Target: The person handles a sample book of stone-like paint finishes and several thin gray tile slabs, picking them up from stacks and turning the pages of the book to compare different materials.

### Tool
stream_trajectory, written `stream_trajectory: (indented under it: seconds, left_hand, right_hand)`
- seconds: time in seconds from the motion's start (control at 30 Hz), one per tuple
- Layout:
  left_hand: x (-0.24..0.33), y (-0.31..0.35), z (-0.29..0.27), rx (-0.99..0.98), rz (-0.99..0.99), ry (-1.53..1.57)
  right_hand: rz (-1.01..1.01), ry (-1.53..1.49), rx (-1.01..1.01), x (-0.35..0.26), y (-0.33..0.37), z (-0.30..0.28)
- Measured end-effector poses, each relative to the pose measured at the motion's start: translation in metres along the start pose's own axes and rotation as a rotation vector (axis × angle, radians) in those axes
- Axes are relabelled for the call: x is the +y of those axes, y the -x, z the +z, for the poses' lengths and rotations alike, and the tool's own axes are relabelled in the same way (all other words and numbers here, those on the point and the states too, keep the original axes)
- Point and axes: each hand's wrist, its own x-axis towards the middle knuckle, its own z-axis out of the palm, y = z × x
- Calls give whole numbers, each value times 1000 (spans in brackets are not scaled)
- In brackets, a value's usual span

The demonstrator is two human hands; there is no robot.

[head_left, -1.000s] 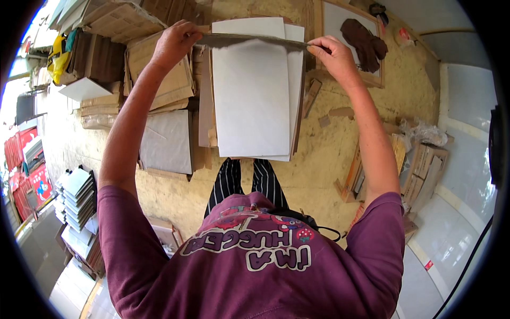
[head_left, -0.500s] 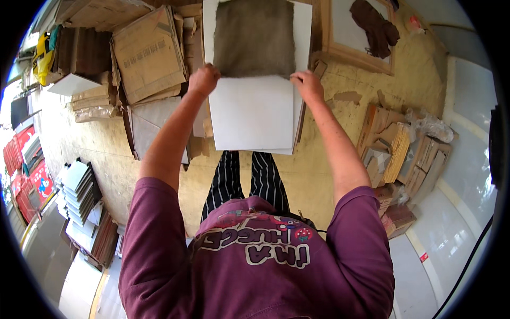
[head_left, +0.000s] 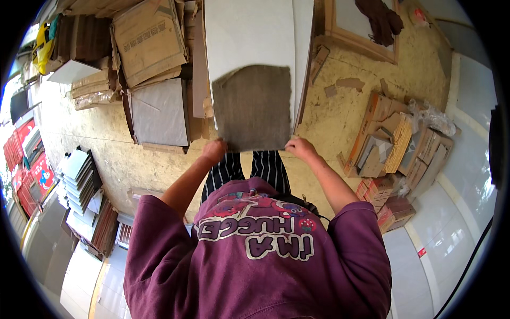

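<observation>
A grey-brown cloth (head_left: 254,106) lies over the near end of a smooth white slab (head_left: 249,32), its far edge curving up in a low arch. My left hand (head_left: 215,151) pinches the cloth's near left corner, just past the slab's near edge. At the near right corner, my right hand (head_left: 301,148) grips the cloth the same way. Between both hands the near hem is stretched nearly straight. Another white sheet (head_left: 303,40) shows beneath the slab along its right side.
Flattened cardboard boxes (head_left: 149,42) and a grey tile (head_left: 159,111) stand to the left. On the right are cartons (head_left: 374,133) and a wood-framed panel (head_left: 340,26) bearing brown gloves (head_left: 380,21). Stacked tiles (head_left: 79,175) stand at the lower left.
Both hands have drawn the cloth toward me, from the slab's far part to its near end. The far part of the white surface is now uncovered.
</observation>
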Motion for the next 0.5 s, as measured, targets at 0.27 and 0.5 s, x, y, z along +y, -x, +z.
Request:
stream_trajectory:
  seconds: [0.27,0.5]
  left_hand:
    - [12,82,-28,-224,240,32]
    - [23,101,-147,-253,324,442]
  right_hand:
    - [62,-185,-533,-34,66,-8]
    - [49,-471,-629,-98,86,-96]
